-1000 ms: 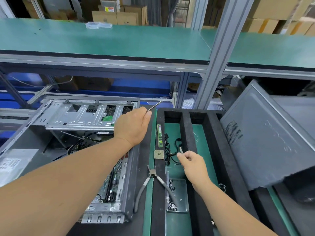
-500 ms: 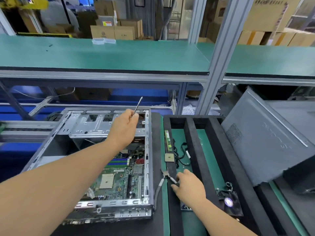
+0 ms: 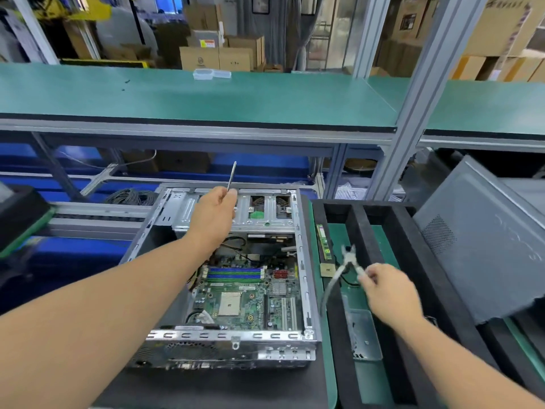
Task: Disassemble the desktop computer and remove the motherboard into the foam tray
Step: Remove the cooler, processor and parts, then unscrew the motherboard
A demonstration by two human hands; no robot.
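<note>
Currently, a thin metal screwdriver shaft [image 3: 231,176] is gripped in the left hand [image 3: 213,215], whose fingers are curled round the hidden handle; the shaft is pointed up and away from the thumb. Directly below these fingers the open desktop computer case [image 3: 303,261] is laid on its side, and just beneath the wrist the motherboard [image 3: 244,293] is seen seated in the case floor, with blue memory slots and a pale square socket on it. Beyond the knuckles a silver drive cage [image 3: 265,211] is fixed across the far end of the case. One handle of a pair of pliers [image 3: 342,268] is pinched by the curled fingers of the right hand [image 3: 386,289]; the tool is blurred, with its other handle hung down. Under these fingers the black foam tray [image 3: 413,255] is set, beside the case. A memory stick [image 3: 323,242] is lying just beyond the plier tip. A grey side panel [image 3: 483,240] is leaned further right of that hand.
</note>
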